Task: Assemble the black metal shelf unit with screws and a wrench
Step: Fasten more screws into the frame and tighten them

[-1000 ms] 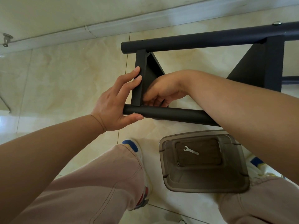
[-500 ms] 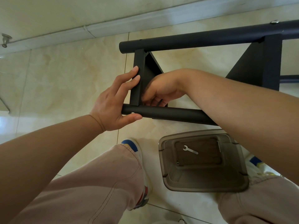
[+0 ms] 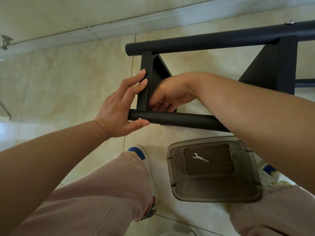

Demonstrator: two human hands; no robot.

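Shelf frame [image 3: 213, 40]: black metal, lying on its side on the tiled floor [image 3: 68, 86]; two round tubes run left to right, joined by flat upright panels.

Near tube [image 3: 179, 119]: lower of the two, crossing just above the tray. A small silver screw [image 3: 139, 118] shows on it near its left end.

End panel [image 3: 144, 82]: flat black piece standing between the two tubes at their left ends.

Left hand [image 3: 119, 106]: fingers straight and spread, fingertips [image 3: 144, 76] pressed flat against the outer face of the end panel; thumb lies under the near tube beside the screw. Nothing is clasped in it.

Right hand [image 3: 167, 97]: reached in behind the end panel, fingers curled downward around a thin dark item that is mostly hidden; what it is cannot be told.

Tray [image 3: 214, 189]: translucent brown plastic, on the floor between the person's feet.

Wrench [image 3: 200, 157]: small, silver, lying loose inside the tray, apart from both hands.

Shoe [image 3: 144, 160]: white with a blue toe, left of the tray.
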